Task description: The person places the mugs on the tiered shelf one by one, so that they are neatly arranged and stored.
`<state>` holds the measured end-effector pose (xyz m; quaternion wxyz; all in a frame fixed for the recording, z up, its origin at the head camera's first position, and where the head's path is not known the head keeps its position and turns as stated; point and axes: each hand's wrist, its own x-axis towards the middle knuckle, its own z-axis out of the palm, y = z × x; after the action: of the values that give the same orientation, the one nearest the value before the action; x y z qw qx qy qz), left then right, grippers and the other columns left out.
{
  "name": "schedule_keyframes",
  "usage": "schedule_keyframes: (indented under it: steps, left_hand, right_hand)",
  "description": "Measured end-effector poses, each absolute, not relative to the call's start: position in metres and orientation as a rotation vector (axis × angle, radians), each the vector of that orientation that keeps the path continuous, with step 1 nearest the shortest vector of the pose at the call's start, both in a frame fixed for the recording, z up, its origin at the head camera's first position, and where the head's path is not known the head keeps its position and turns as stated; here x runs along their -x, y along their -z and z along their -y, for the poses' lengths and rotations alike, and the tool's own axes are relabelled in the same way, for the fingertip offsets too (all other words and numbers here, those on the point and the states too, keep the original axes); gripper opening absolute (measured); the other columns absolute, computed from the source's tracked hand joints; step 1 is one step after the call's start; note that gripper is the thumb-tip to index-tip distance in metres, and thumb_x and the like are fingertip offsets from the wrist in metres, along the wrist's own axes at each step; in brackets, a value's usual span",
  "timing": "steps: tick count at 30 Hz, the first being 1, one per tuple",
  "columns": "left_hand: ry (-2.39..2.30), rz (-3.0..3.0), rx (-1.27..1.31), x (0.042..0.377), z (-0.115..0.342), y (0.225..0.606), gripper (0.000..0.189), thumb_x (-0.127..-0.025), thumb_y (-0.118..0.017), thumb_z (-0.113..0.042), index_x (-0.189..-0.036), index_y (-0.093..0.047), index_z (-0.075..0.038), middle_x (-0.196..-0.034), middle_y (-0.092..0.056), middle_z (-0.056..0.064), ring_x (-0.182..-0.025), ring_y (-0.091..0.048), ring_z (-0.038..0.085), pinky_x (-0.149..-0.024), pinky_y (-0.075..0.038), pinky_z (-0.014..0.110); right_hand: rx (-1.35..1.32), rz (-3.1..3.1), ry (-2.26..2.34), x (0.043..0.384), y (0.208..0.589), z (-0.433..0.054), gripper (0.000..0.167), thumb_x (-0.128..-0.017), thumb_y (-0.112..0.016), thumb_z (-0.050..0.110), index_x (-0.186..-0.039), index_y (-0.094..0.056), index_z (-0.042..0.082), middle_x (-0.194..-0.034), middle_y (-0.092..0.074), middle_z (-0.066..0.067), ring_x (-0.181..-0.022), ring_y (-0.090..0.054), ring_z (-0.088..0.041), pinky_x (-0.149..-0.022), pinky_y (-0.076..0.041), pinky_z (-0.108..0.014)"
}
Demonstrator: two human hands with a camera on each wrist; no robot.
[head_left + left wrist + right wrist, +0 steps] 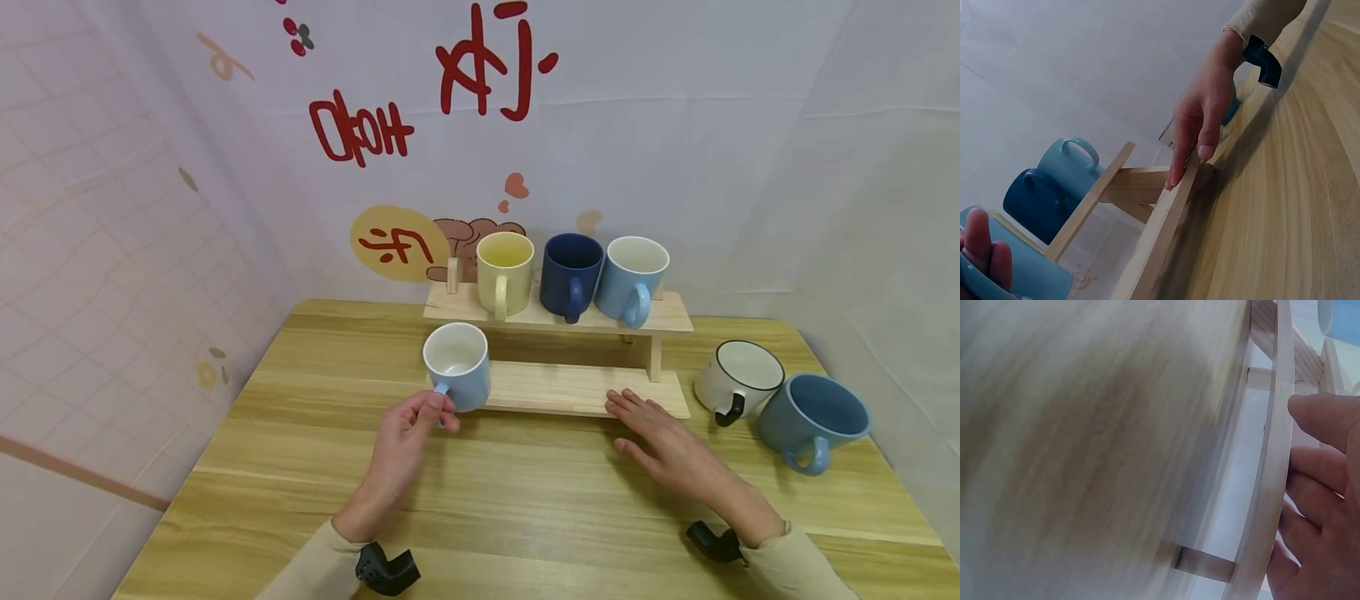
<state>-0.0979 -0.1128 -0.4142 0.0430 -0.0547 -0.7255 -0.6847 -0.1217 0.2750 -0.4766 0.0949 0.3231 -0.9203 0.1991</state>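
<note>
My left hand (pixel 408 433) pinches the handle of a light blue mug (pixel 467 385) with a white inside. That mug is upright, in front of the left end of the lower board of a two-tier wooden rack (pixel 555 387); whether it touches the board I cannot tell. In the left wrist view, the fingertips (pixel 979 234) curl at the mug's handle. My right hand (pixel 667 446) rests its extended fingers on the lower board's front edge near the right end. From the right wrist view, its fingers (pixel 1316 469) lie along that edge, gripping nothing.
On the upper board stand a yellow mug (pixel 506 271), a navy mug (pixel 562 279) and another light blue mug (pixel 626 279). A white mug with a black rim (pixel 712 383) and a wide blue mug (pixel 787 425) stand right of the rack on the wooden table (pixel 510 517).
</note>
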Motion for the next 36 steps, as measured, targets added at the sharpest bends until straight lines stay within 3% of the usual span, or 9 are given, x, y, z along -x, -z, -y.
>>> schedule_keyframes:
  steps: [8, 18, 25, 36]
  left_hand:
    - [2.13, 2.233, 0.186, 0.102, 0.099, 0.422, 0.031, -0.109, -0.055, -0.016, -0.099, -0.069, 0.01, -0.08, -0.073, 0.014, -0.097, -0.064, 0.016, -0.092, -0.046, 0.027]
    - [2.129, 2.223, 0.197, 0.109, 0.084, 0.43, 0.032, -0.109, -0.055, -0.021, -0.101, -0.07, 0.007, -0.084, -0.076, 0.012, -0.104, -0.065, 0.017, -0.092, -0.046, 0.026]
    - [2.103, 2.234, 0.181, 0.116, 0.079, 0.438, 0.036, -0.11, -0.054, -0.023, -0.105, -0.069, 0.009, -0.087, -0.077, 0.012, -0.101, -0.063, 0.015, -0.085, -0.043, 0.023]
    - [2.099, 2.236, 0.201, 0.123, 0.072, 0.447, 0.032, -0.11, -0.053, -0.02, -0.109, -0.07, 0.007, -0.094, -0.079, 0.01, -0.112, -0.066, 0.02, -0.091, -0.046, 0.023]
  right_hand:
    - [-0.96, 2.725, -0.587, 0.122, 0.478, -0.276, 0.054, -0.097, -0.074, 0.015, -0.146, -0.058, 0.002, -0.156, -0.05, -0.017, -0.142, -0.046, -0.043, -0.126, -0.024, -0.034]
    - [-0.956, 2.732, -0.593, 0.123, 0.476, -0.275, 0.052, -0.098, -0.073, 0.017, -0.146, -0.058, 0.002, -0.155, -0.05, -0.017, -0.142, -0.046, -0.043, -0.125, -0.026, -0.037]
    - [-0.954, 2.73, -0.59, 0.122, 0.476, -0.275, 0.052, -0.098, -0.073, 0.017, -0.146, -0.058, 0.003, -0.155, -0.05, -0.016, -0.142, -0.046, -0.043, -0.124, -0.028, -0.039]
    - [-0.951, 2.733, -0.59, 0.122, 0.475, -0.275, 0.052, -0.098, -0.072, 0.018, -0.146, -0.058, 0.004, -0.156, -0.05, -0.015, -0.142, -0.046, -0.041, -0.125, -0.027, -0.038]
